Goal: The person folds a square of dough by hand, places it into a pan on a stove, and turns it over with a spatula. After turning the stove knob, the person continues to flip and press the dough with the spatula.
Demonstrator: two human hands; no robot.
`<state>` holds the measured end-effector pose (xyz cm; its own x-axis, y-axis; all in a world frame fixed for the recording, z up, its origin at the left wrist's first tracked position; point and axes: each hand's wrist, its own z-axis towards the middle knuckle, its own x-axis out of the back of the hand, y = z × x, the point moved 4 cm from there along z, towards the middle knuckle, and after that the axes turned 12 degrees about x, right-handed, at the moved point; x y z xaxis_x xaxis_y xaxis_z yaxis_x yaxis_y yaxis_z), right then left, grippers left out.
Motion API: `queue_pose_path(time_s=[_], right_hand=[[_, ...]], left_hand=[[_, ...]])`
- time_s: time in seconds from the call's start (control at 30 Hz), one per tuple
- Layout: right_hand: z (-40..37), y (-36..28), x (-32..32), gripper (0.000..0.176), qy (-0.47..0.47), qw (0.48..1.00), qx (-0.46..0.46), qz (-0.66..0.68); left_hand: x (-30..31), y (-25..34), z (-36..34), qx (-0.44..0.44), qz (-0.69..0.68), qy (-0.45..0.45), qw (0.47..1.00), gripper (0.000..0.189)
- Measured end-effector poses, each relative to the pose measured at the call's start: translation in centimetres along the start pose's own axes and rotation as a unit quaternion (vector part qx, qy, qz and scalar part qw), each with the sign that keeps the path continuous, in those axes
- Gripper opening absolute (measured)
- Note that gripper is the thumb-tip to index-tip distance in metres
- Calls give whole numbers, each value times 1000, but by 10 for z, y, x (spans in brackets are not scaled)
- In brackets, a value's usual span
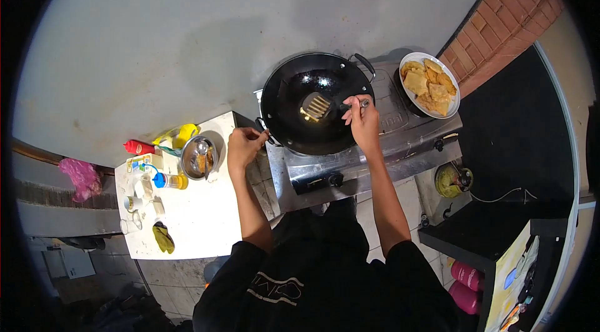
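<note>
A black wok (284, 91) sits on the stove, its inside shiny with a little yellowish liquid at the bottom. My right hand (362, 119) is closed around the dark handle of a slotted spatula (317, 104), whose slotted head rests low in the wok. At the wok's left side, the fingers of my left hand (245, 144) pinch the looped wok handle (261, 124). To the right of the wok, a white plate (455, 102) bears several golden fried pieces (427, 85).
The metal gas stove (387, 157) has knobs along its front. On the white table (212, 219) at left are a metal bowl (186, 166) with a spoon, a red bottle (139, 147), a blue-capped oil bottle (172, 181) and a green cloth (163, 238). A grey wall rises behind.
</note>
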<state>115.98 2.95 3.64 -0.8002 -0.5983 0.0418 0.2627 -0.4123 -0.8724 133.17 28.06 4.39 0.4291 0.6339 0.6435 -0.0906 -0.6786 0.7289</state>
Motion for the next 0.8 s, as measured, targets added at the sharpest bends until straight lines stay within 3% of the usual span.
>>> queue_pose_path(time_s=[0.37,0.53,0.8], right_hand=[[-5,0,-2,16,-23,995,-1,-93],[-11,-1,4,18,57,997,-6,44],[-12,-18,-5,14,10,1000,11,12]], left_hand=[[1,9,-13,-23,-8,29,999,32],[-1,1,-10,-22,-40,4,999,34],[-6,-2,-13,-43,-77,54,995,28]])
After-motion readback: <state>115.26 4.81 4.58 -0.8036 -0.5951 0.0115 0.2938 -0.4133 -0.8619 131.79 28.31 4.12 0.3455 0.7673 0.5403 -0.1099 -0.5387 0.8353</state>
